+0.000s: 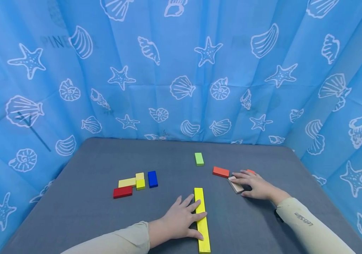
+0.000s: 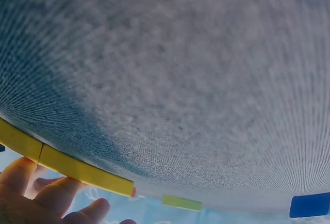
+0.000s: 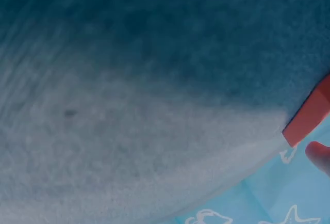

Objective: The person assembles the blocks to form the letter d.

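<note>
My left hand (image 1: 181, 217) lies with spread fingers over a yellow strip (image 1: 199, 201), its fingertips and thumb touching the top and sides. In the left wrist view, a seam shows between two yellow blocks (image 2: 85, 172) laid end to end. On the right, my right hand (image 1: 257, 185) pinches a pale wooden block (image 1: 235, 185) lying on the table, thumb near one end and fingers at the other. An orange-red block (image 1: 220, 172) sits just beyond its fingertips. Another orange-red block (image 1: 250, 171) is partly hidden behind that hand.
To the left is a cluster: a red block (image 1: 122, 192), a pale yellow block (image 1: 126, 182), a small cream block (image 1: 140, 176) and a bright yellow one (image 1: 140, 184). A blue block (image 1: 153, 179) stands beside them. Farther back lies a green block (image 1: 199, 159). A blue curtain (image 1: 181, 70) surrounds the grey table (image 1: 82, 211).
</note>
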Demonstrator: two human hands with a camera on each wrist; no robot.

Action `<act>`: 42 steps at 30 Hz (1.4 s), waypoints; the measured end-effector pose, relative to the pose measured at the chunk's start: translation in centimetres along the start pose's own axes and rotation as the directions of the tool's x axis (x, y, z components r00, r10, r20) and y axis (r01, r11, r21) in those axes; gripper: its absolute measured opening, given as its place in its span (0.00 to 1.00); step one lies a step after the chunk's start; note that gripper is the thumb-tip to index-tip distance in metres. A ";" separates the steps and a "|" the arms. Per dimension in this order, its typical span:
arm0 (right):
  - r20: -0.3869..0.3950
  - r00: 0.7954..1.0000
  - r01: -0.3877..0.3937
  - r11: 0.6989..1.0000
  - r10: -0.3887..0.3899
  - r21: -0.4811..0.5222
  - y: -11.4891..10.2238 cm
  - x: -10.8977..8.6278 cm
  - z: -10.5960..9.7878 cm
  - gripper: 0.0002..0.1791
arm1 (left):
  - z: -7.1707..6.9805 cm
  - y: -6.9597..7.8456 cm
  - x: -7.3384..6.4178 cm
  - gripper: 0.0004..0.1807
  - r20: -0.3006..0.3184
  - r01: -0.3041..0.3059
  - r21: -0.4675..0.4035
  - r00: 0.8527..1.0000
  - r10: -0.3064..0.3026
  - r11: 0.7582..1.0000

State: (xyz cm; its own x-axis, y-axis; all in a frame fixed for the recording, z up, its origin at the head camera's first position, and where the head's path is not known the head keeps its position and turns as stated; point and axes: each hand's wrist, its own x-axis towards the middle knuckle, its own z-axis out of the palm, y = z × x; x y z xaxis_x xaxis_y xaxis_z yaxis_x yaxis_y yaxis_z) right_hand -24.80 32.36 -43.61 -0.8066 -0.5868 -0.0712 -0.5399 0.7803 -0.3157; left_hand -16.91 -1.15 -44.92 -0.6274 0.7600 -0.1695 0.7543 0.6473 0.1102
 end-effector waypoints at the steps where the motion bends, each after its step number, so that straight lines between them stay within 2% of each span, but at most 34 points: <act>1: -0.014 1.000 0.011 1.000 -0.011 -0.002 0.1 0.1 0.1 0.30 | 0.0 0.0 0.0 0.39 0.000 0.001 0.003 1.000 -0.001 1.000; 6: -0.063 0.996 0.068 0.998 -0.067 0.009 -0.1 0.3 0.1 0.29 | -0.2 0.0 0.0 0.39 0.004 0.002 0.015 1.000 -0.002 1.000; 12: -0.131 0.991 0.051 0.993 -0.037 0.103 -1.3 1.0 -0.1 0.28 | -0.3 -0.2 0.0 0.39 0.009 -0.008 0.014 1.000 0.008 1.000; 19: -0.194 0.980 0.093 0.956 -0.039 0.278 -3.3 4.0 0.1 0.30 | -0.2 -0.2 -0.1 0.39 0.011 -0.003 0.015 1.000 0.003 1.000; 27: -0.207 0.976 0.117 0.962 -0.066 0.246 -5.2 7.4 1.1 0.24 | 0.2 -0.3 0.1 0.38 -0.004 -0.025 0.030 1.000 0.026 0.999; 31: -0.178 0.982 0.105 0.969 -0.066 0.223 -5.8 8.4 1.5 0.22 | 0.3 -0.3 0.1 0.38 -0.007 -0.043 0.032 0.999 0.043 0.999; 35: -0.074 0.997 0.049 0.977 -0.034 0.208 -6.5 9.3 1.7 0.20 | 0.2 -0.3 0.0 0.38 -0.010 -0.055 0.031 0.998 0.056 0.998; 38: -0.015 1.000 0.008 0.979 -0.005 0.204 -6.8 9.8 1.7 0.21 | 0.1 -0.3 -0.1 0.37 -0.013 -0.062 0.033 0.998 0.063 0.998; 42: -0.017 0.996 -0.080 0.974 0.086 0.212 -7.1 10.4 2.0 0.26 | 0.0 -0.3 -0.1 0.37 -0.010 -0.057 0.032 0.998 0.057 0.998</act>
State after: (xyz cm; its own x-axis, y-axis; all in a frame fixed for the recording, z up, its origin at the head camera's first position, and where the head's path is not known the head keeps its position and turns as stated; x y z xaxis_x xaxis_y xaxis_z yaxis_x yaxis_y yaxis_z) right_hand -28.84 20.30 -43.95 -0.8540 -0.5138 -0.0818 -0.4100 0.7614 -0.5022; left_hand -17.02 -1.42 -44.98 -0.5850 0.7965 -0.1529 0.7947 0.6006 0.0880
